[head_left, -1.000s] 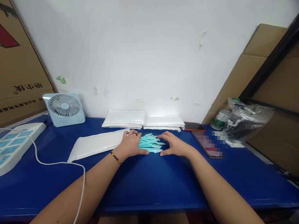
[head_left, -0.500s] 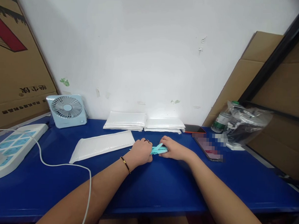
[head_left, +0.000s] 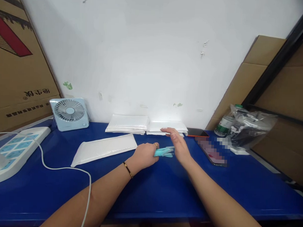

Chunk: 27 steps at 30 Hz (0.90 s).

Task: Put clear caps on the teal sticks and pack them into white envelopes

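My left hand [head_left: 145,155] is closed around a bundle of thin turquoise strips [head_left: 163,151], held just above the blue table. Their ends stick out to the right and are slightly blurred; what kind of thing they are I cannot make out. My right hand [head_left: 178,148] is raised beside those ends, palm turned toward them, fingers stretched out. Whether its palm touches the ends I cannot tell. Left of my left hand lies one flat white padded envelope [head_left: 105,149].
Two stacks of white padded envelopes, a left stack [head_left: 127,123] and a right stack [head_left: 161,126], sit against the wall. A fan [head_left: 70,113] and power strip [head_left: 18,152] with a cable are at left. Two phones [head_left: 211,152], a bottle [head_left: 224,125] and a plastic bag [head_left: 251,130] stand right.
My right hand has let go of the turquoise strips' right end and opened, its fingers now pointing up and away. The strips stay in my left hand. The view has shifted slightly.
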Each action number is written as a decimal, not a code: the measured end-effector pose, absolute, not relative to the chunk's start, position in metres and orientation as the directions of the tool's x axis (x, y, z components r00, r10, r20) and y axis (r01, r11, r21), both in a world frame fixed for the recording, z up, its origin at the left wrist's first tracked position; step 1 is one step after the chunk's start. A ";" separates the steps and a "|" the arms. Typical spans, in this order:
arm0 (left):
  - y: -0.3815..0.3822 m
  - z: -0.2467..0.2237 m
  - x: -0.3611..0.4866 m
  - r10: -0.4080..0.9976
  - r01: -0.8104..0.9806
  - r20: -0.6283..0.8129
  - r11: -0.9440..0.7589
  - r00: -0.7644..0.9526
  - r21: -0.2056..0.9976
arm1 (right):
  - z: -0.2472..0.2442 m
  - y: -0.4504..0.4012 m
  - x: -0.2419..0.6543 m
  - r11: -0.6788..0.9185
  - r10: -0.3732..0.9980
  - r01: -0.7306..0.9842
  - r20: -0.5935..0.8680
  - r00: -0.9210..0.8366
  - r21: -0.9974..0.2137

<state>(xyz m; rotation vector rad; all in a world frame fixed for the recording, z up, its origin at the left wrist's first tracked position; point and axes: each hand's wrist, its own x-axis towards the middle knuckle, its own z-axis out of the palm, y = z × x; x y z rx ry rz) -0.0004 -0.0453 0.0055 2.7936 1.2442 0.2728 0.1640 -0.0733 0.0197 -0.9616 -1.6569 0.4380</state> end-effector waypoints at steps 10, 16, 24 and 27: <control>-0.053 0.019 0.005 0.721 0.274 0.148 -0.434 0.677 0.858 | 0.029 -0.078 0.157 0.480 0.849 -0.108 0.492 -0.192 -0.871; -0.064 0.017 0.009 0.628 0.091 0.153 -0.339 0.763 0.937 | 0.048 -0.095 0.139 0.422 0.856 0.038 0.384 -0.345 -0.906; -0.044 -0.017 0.020 0.717 0.190 0.079 -0.287 0.693 0.939 | 0.038 -0.089 0.134 0.396 0.918 0.082 0.392 -0.054 -0.915; -0.045 -0.022 0.023 0.710 0.121 0.130 -0.291 0.692 0.949 | 0.036 -0.089 0.137 0.365 0.897 -0.134 0.386 -0.216 -0.921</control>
